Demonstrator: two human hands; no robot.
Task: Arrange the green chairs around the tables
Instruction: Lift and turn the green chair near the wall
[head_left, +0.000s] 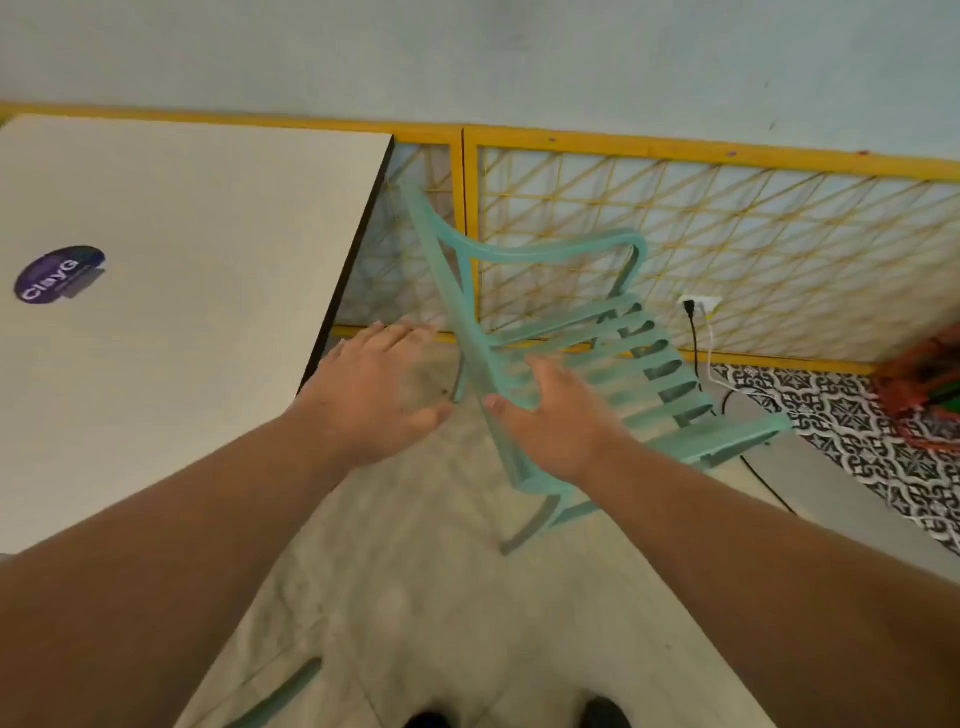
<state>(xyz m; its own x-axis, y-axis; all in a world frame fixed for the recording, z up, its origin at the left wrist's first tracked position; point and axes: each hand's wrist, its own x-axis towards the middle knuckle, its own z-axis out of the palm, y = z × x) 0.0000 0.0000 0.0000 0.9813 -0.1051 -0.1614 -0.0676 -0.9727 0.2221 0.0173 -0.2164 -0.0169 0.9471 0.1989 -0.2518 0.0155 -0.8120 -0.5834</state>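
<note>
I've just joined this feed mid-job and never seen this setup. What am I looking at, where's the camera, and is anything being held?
There is no machine: a person works bare-handed, and the single camera sits on their head, looking forward and down. The left hand is open and holds nothing. The right hand rests open against the green chair, which looks tilted; a firm grip is not visible. The chair stands on the floor beside the white table, near its corner. A round purple sticker lies on the tabletop. Behind runs a yellow lattice fence.

Head camera, looking steeply down, close over forearms, floor (415, 571).
</note>
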